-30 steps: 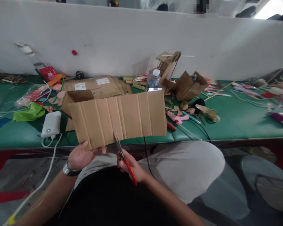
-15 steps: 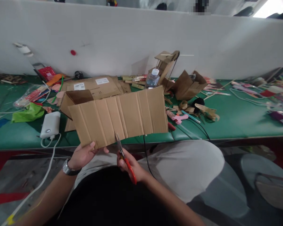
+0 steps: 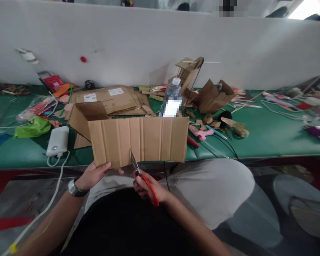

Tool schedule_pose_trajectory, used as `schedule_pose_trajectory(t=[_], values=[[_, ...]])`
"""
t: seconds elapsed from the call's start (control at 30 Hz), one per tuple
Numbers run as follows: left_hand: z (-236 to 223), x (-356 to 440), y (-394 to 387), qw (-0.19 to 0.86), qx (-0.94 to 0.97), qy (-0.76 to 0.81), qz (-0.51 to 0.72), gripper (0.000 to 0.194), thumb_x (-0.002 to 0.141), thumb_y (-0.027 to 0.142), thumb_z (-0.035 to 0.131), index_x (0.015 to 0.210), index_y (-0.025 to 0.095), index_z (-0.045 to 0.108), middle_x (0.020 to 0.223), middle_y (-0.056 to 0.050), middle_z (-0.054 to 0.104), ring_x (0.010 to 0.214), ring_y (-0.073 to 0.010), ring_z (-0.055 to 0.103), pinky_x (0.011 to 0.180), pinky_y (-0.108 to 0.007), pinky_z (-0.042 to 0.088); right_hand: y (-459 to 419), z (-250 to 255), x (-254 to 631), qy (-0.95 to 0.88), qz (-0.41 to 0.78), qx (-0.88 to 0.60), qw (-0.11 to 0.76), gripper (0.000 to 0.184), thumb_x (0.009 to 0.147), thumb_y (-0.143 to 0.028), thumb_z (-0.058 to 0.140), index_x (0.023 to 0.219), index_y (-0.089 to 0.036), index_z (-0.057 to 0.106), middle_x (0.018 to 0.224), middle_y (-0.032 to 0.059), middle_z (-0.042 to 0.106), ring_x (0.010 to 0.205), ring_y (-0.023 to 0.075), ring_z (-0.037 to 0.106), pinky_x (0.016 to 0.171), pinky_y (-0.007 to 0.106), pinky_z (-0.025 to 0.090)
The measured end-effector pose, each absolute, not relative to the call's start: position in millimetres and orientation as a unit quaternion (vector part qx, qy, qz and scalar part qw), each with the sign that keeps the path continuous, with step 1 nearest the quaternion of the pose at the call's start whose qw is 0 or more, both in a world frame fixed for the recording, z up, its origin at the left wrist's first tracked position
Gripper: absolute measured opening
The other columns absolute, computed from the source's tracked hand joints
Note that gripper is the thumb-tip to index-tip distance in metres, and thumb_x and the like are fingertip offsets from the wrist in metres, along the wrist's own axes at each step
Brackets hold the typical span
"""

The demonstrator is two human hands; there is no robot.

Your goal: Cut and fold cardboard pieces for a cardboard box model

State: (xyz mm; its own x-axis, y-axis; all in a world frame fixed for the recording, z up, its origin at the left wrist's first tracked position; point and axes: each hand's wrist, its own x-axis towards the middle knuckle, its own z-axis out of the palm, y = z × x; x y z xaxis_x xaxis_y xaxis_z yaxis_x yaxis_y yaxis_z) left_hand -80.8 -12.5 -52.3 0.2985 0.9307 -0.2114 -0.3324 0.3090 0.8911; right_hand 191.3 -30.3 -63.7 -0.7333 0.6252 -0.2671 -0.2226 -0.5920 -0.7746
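Note:
A creased sheet of brown cardboard (image 3: pixel 152 138) is held up over the table's front edge. My left hand (image 3: pixel 94 174) grips its lower left corner, thumb on the near face and fingers behind. In my right hand (image 3: pixel 146 186) are red-handled scissors (image 3: pixel 150 186), fingers closed round the handles. Their blades point up and left, and lie at the sheet's lower edge near its middle. Whether the blades bite into the cardboard I cannot tell. Behind the sheet's left end stands an open cardboard box (image 3: pixel 80 122), partly hidden.
On the green table (image 3: pixel 266 138) lie a white power bank (image 3: pixel 58 141) with a cable, flat cardboard (image 3: pixel 122 97), a pink glue gun (image 3: pixel 202 134) and cardboard scraps. A clear bottle (image 3: pixel 173 87) and a small brown box (image 3: pixel 216 96) stand behind. A white partition (image 3: pixel 138 42) rises at the back.
The cardboard sheet has swung level, its right end dropping, which uncovers more of the bottle and a bright patch behind it. The scissors stay at its lower edge; their handles have shifted slightly right.

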Motion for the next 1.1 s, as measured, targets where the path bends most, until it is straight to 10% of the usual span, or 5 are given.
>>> schedule_pose_trajectory(t=[0.67,0.83,1.1], values=[[-48,-62,-9,0.685,0.361,0.456,0.439,0.047,0.091,0.050,0.079,0.120,0.013,0.075,0.107,-0.019,0.084,0.100,-0.0374,0.083,0.093,-0.052,0.066,-18,-56,188,-0.356,0.769,-0.349,0.399,0.051,0.081,-0.038,0.090,0.122,-0.023,0.064,0.091,-0.0026,0.064,0.071,0.0101,0.055,0.061,0.021,0.044],[-43,-65,-9,0.692,0.363,0.453,0.429,0.046,0.092,0.050,0.079,0.116,0.011,0.077,0.107,-0.022,0.083,0.099,-0.0364,0.083,0.091,-0.048,0.067,-19,-60,186,-0.325,0.789,-0.316,0.415,0.074,0.063,-0.029,0.102,0.131,-0.022,0.071,0.097,0.0012,0.071,0.084,0.0140,0.063,0.074,0.026,0.052],[-34,-74,-10,0.696,0.422,0.433,0.388,0.037,0.101,0.045,0.070,0.112,0.011,0.079,0.109,-0.022,0.083,0.093,-0.0315,0.083,0.088,-0.043,0.067,-17,-57,183,-0.296,0.798,-0.328,0.411,0.055,0.073,-0.039,0.096,0.121,-0.021,0.075,0.077,-0.0029,0.063,0.059,0.0076,0.047,0.050,0.019,0.034]])
